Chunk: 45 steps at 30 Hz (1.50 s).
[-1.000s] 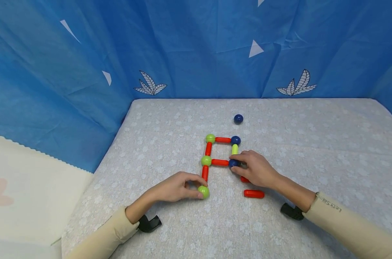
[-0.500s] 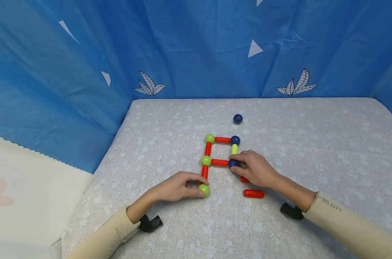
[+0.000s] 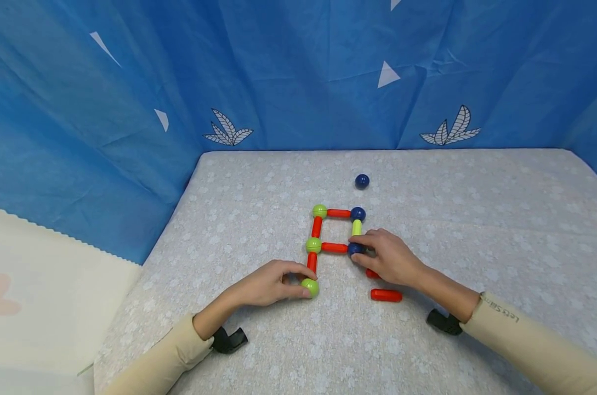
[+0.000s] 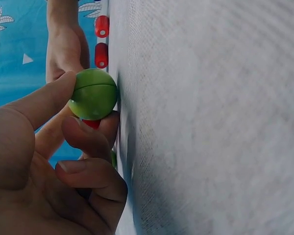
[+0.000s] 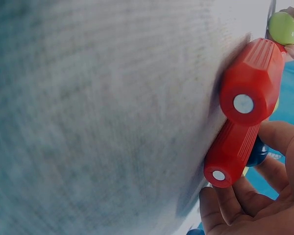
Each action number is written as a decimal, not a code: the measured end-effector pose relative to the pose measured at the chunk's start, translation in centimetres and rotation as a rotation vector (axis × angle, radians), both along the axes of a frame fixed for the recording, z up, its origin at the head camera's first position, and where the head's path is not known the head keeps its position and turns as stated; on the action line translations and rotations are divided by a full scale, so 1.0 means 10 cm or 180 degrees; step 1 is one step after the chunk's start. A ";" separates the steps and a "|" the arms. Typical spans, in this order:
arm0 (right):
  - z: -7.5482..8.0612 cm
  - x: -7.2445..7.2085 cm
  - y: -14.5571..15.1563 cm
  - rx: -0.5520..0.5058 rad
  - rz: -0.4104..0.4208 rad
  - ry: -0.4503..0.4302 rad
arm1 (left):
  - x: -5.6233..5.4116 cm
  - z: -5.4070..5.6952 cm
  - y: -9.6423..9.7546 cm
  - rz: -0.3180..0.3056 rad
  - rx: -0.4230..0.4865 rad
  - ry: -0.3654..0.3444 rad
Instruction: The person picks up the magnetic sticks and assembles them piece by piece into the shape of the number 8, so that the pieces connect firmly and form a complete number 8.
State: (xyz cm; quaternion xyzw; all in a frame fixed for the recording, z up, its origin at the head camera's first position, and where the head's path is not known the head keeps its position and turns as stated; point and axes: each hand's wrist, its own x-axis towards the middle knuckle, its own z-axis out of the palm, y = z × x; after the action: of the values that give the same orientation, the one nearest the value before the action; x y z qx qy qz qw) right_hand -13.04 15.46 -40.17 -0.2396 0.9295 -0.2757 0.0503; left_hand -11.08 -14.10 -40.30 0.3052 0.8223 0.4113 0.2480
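Note:
My left hand [image 3: 271, 284] pinches a light green ball [image 3: 310, 288] between thumb and finger at the near end of a red magnetic rod [image 3: 312, 264]. In the left wrist view, that green ball [image 4: 93, 94] has a seam round its middle, and the other fingers are curled below it. My right hand [image 3: 392, 258] pinches a dark blue ball [image 3: 354, 249] at the near right corner of a square of rods and balls. Red rods [image 3: 335, 248], a yellow-green rod [image 3: 357, 227], green balls [image 3: 319, 212] and another blue ball [image 3: 358, 214] make up the square's other parts.
Two loose red rods lie by my right hand, one [image 3: 386, 295] nearer me and one [image 3: 372, 273] partly hidden beneath the hand. A loose dark blue ball [image 3: 362, 181] sits beyond the square. A blue curtain [image 3: 298, 77] hangs behind the cloth-covered table [image 3: 249, 192].
My left hand has slid the green ball slightly away from me, up to the end of the red rod. My right hand keeps its place on the blue ball.

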 end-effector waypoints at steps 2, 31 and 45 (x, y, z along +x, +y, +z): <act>0.00 0.00 0.00 0.0002 -0.0006 -0.0011 | 0.00 0.00 0.00 -0.0005 -0.0013 0.0013; 0.08 0.01 0.05 -0.0121 0.0106 -0.0008 | 0.01 0.00 -0.02 -0.0004 0.0019 -0.0079; 0.20 0.52 0.25 -0.0022 0.0103 0.0146 | 0.01 0.00 -0.03 -0.0001 -0.0021 -0.0042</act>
State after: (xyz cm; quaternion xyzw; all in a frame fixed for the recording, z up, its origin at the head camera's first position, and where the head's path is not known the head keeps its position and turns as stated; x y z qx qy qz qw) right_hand -7.81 17.99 -38.18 -0.2610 0.9255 -0.2725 0.0326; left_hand -10.98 -14.37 -40.35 0.3018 0.8219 0.4106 0.2544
